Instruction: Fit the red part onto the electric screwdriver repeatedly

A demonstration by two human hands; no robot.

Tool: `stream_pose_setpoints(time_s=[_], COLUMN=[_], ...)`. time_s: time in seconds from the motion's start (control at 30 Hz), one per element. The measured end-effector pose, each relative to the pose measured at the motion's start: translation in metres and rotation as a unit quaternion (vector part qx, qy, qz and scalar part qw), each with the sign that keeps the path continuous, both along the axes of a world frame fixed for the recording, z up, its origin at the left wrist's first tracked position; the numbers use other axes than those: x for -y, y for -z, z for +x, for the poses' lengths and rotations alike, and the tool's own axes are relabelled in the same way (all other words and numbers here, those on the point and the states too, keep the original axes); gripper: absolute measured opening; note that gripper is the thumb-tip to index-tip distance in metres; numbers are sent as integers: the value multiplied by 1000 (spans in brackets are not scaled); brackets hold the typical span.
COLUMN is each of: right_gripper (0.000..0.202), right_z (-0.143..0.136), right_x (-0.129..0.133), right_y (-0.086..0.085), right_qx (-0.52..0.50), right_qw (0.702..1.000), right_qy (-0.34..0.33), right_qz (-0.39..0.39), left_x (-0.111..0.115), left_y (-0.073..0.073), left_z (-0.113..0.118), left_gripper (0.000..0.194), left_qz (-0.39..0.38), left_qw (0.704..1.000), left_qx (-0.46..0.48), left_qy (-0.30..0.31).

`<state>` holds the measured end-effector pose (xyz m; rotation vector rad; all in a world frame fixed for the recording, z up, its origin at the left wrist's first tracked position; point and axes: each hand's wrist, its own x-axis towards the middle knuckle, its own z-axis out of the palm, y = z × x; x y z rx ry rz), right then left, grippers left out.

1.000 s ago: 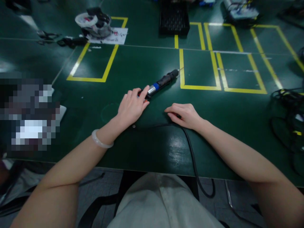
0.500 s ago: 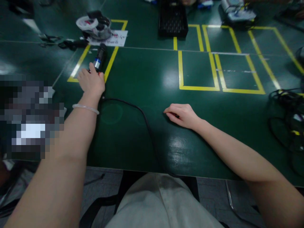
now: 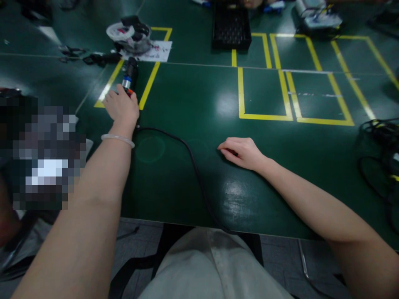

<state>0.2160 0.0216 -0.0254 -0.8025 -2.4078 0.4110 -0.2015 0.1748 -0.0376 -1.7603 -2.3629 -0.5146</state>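
My left hand point(image 3: 121, 106) is at the far left, wrapped round a corded electric screwdriver point(image 3: 127, 79). The tool is black with a blue and silver band and a bit of red by the fingers; its dark end points away from me. My hand covers its rear part. From below the hand a black cord point(image 3: 195, 160) curves across the green table point(image 3: 181, 95) to the front edge. My right hand point(image 3: 241, 153) rests on the table near the middle, its fingers curled and thumb close to the forefinger, with nothing visible in it.
Yellow tape outlines point(image 3: 264, 117) mark the table. A bagged coil point(image 3: 132, 35) lies on a white paper label point(image 3: 160, 50) beyond the screwdriver. A black tray point(image 3: 232, 41) stands at the back. Tangled black cables point(image 3: 382, 133) lie at the right. A blurred-out patch covers the left.
The view has shifted slightly, so the table appears farther right. Against the yellow tape, the screwdriver in my left hand has moved a little left. My right hand stays resting.
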Motion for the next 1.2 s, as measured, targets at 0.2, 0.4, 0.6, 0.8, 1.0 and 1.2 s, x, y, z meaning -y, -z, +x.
stream_pose_setpoints(time_s=[0.2, 0.4, 0.6, 0.8, 1.0, 1.2], right_gripper=[21, 20, 20, 19, 27, 17], right_z=[-2, -3, -5, -5, -5, -7], right_x=[0, 1, 4, 4, 5, 3], right_y=[0, 0, 0, -3, 0, -2], right_qx=[17, 14, 3, -16, -18, -4], right_qw=[1000, 1000, 1000, 999, 996, 997], right_qy=[1, 1, 0, 37, 72, 43], right_qz=[1, 0, -1, -8, -47, -70], left_x=[24, 71, 113, 148, 168, 173], left_y=[-7, -22, -34, -42, -41, -40], left_z=[18, 61, 115, 167, 201, 206], left_gripper=[68, 54, 51, 49, 51, 52], left_qz=[-9, -52, -106, -116, -109, -95], left_qw=[1000, 992, 977, 949, 919, 903], left_qx=[-12, -74, -90, -89, -93, -64], left_qy=[28, 90, 159, 278, 367, 414])
